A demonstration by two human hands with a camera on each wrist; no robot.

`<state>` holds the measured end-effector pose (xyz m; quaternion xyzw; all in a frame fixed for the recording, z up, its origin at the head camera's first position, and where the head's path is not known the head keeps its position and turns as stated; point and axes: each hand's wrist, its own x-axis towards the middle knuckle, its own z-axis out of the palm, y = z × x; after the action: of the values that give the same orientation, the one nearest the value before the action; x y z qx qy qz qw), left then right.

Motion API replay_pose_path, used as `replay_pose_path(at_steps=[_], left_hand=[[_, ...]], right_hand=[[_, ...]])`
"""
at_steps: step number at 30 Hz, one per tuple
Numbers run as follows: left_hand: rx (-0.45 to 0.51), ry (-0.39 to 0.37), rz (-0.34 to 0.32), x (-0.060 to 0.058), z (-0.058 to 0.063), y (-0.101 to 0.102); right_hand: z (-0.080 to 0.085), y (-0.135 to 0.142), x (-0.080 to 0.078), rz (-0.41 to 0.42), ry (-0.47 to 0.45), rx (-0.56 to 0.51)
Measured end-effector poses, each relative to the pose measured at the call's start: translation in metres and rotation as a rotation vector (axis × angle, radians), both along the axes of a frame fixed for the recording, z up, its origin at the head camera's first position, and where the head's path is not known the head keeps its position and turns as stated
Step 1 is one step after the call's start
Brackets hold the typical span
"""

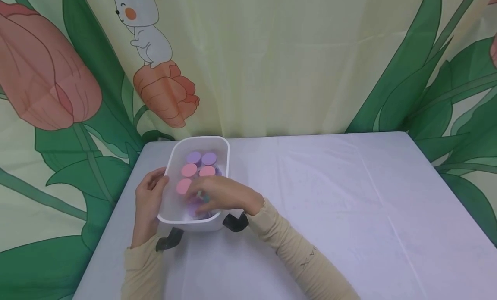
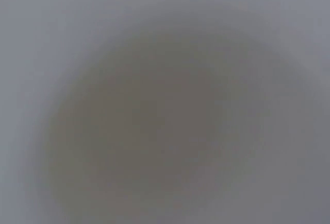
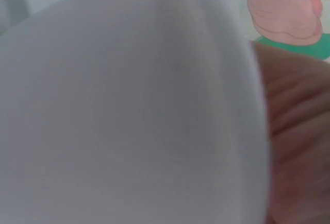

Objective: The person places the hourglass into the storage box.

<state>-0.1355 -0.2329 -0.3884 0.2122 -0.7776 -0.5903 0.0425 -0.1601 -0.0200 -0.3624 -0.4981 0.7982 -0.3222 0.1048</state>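
Observation:
A white rectangular tub with rounded corners stands on the table at left, in the head view. My left hand holds its left side, with the thumb at the rim. Inside lie several small round-lidded containers, including one with a pink lid and one with a purple lid. My right hand reaches over the right wall into the tub, fingers bent down. Something teal shows between its thumb and fingers, above a purple lid; whether it is gripped is unclear. The tub's wall fills most of the right wrist view.
A white cloth covers the table, which extends to the right of the tub. Behind it hangs a curtain printed with tulips, leaves and a rabbit on a carrot. The left wrist view is only a grey blur.

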Motion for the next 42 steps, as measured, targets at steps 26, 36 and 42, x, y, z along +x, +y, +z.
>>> replay_pose_path(at_steps=[26,36,42], left_hand=[[-0.098,0.14,0.031,0.013,0.029,-0.006],[-0.136,0.316,-0.034,0.03,0.057,0.017],[-0.238,0.428,-0.152,0.031,0.072,0.043]], right_hand=[[0.027,0.057,0.001,-0.053,0.083,-0.162],[0.038,0.095,0.007,-0.223,0.131,-0.169],[0.041,0.113,0.01,-0.284,0.19,-0.217]])
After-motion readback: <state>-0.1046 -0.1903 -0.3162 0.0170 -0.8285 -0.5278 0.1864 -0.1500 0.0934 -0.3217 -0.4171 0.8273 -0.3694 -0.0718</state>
